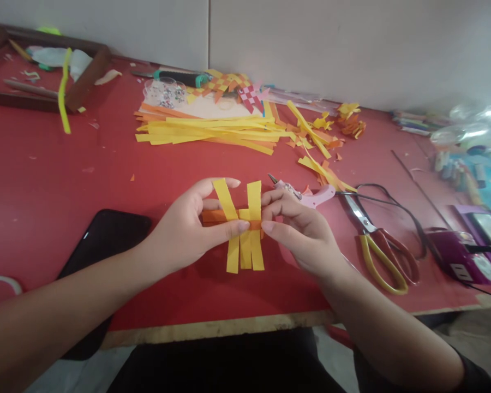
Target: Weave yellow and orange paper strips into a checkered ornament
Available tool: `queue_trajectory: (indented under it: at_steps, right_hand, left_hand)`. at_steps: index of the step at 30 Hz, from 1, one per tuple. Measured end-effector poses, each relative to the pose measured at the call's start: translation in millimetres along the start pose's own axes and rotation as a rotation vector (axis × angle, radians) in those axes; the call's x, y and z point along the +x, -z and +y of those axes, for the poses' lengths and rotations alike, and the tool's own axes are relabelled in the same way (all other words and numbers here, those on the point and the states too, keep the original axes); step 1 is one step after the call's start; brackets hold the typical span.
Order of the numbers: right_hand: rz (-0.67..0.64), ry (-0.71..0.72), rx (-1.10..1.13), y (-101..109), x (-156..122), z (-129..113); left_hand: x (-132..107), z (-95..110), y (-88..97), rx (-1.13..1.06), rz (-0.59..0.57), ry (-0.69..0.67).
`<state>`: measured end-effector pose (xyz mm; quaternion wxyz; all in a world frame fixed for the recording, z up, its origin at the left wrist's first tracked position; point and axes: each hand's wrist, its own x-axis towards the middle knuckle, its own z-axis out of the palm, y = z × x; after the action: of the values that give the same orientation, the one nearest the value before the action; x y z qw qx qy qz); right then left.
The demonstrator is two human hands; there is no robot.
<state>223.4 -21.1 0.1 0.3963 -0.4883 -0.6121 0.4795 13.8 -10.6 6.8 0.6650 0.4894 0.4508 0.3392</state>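
Observation:
Yellow paper strips point(245, 256) stand crossed over an orange paper strip point(213, 216) in a small weave above the red table. My left hand point(196, 221) pinches this weave, its thumb lying across the front of the yellow strips and its fingers behind. At the right edge of the weave, my right hand point(298, 226) has its thumb and fingertips closed together on the orange strip's end. The fingers partly hide the strip. Just behind my right hand lie pink-handled pliers point(317, 196), partly covered by it.
Yellow and orange strips point(213, 130) lie piled at the back, beside paper scraps point(323, 147) and woven paper fish point(251, 98). Scissors point(378, 245) with yellow and red handles lie right, near a black cable. A black phone point(102, 240) lies left; a wooden frame point(94, 68) stands back left.

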Motion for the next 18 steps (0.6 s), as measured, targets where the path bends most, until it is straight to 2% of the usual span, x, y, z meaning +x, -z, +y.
queue_trajectory:
  at_steps: [10, 18]
  right_hand:
    - [-0.004, 0.01, -0.032, -2.4, -1.4, 0.7]
    - [-0.022, 0.072, -0.064, 2.1, -0.6, 4.6]
  left_hand:
    - [2.8, 0.9, -2.8, 0.019, 0.014, 0.008]
    - [1.8, -2.1, -0.4, 0.027, 0.024, -0.014]
